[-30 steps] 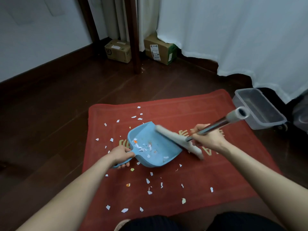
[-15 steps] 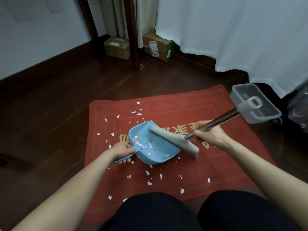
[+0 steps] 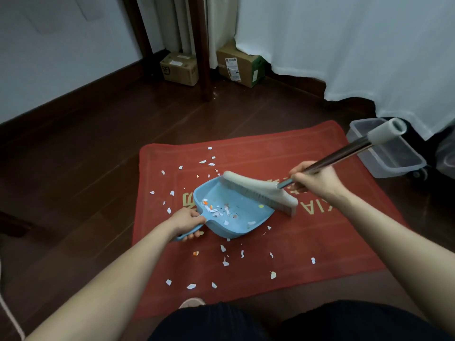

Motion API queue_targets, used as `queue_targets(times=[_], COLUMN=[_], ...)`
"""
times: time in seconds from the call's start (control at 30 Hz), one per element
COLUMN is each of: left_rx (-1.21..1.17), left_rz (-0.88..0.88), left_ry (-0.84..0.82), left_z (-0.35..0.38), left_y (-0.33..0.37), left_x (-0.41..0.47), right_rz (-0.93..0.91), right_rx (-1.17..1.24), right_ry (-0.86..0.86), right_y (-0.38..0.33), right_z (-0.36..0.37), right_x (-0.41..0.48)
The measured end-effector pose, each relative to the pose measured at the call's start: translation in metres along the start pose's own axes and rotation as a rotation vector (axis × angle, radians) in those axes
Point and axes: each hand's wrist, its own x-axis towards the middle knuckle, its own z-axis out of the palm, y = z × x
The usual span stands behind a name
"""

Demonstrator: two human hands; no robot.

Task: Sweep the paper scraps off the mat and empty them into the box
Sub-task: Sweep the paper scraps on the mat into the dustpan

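dark wood floor [image 3: 98,148], red mat [image 3: 320,232]; left hand [image 3: 187,221] grips dustpan [image 3: 248,204], right hand [image 3: 317,179] grips broom [image 3: 258,190].

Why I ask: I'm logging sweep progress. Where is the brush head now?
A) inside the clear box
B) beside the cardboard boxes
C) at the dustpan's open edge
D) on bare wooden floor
C: the brush head lies along the open edge of the blue dustpan, over the red mat, its handle held by the right hand.
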Motion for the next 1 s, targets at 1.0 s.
queue_targets(times=[1.0], left_rx=[-0.355], left_rz=[-0.139], left_ry=[0.156], left_z=[-0.067], left_y=[-0.020], left_x=[0.048], right_rz=[-0.089], right_rx=[-0.197], right_ry=[0.172], right_y=[-0.064], right_z=[0.114], right_x=[0.125])
